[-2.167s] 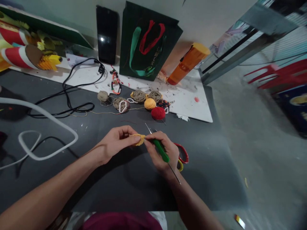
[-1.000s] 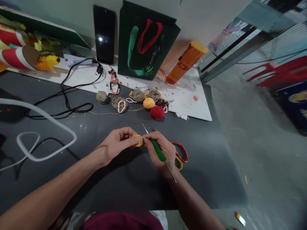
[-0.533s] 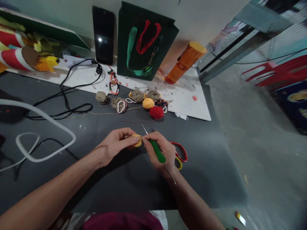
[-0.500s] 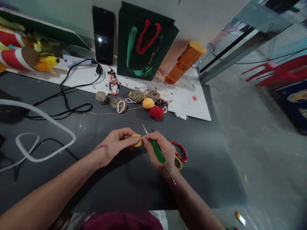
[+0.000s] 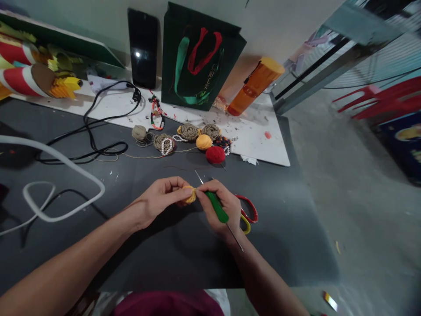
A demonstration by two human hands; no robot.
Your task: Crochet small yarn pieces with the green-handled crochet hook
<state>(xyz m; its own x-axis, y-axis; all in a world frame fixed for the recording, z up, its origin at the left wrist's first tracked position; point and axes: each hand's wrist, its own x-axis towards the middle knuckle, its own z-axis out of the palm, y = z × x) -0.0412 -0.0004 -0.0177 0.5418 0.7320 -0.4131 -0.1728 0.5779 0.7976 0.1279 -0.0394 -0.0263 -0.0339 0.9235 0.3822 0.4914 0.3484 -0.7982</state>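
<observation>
My left hand [image 5: 167, 193] pinches a small yellow crocheted piece [image 5: 190, 195] between thumb and fingers. Close beside it, my right hand [image 5: 221, 206] is closed around a hook tool with a green handle [image 5: 217, 208]; its metal shaft sticks out past both ends of the handle. The right fingertips touch the edge of the yellow piece. Scissors with red and yellow handles [image 5: 251, 210] lie partly under my right hand. Beyond the hands sit a yellow yarn ball [image 5: 204, 141], a red yarn ball [image 5: 215, 154] and brown crocheted coils [image 5: 189, 131].
At the back stand a dark green paper bag [image 5: 197, 57], a phone [image 5: 143, 48] and an orange bottle [image 5: 253, 87]. Black cable [image 5: 88, 127] and a white tube [image 5: 72, 164] lie left. The grey table's [image 5: 296, 245] right edge borders the floor.
My right fingertips have moved slightly against the yellow piece, and the hook's lower end has shifted a little to the right. Both hands keep their grips.
</observation>
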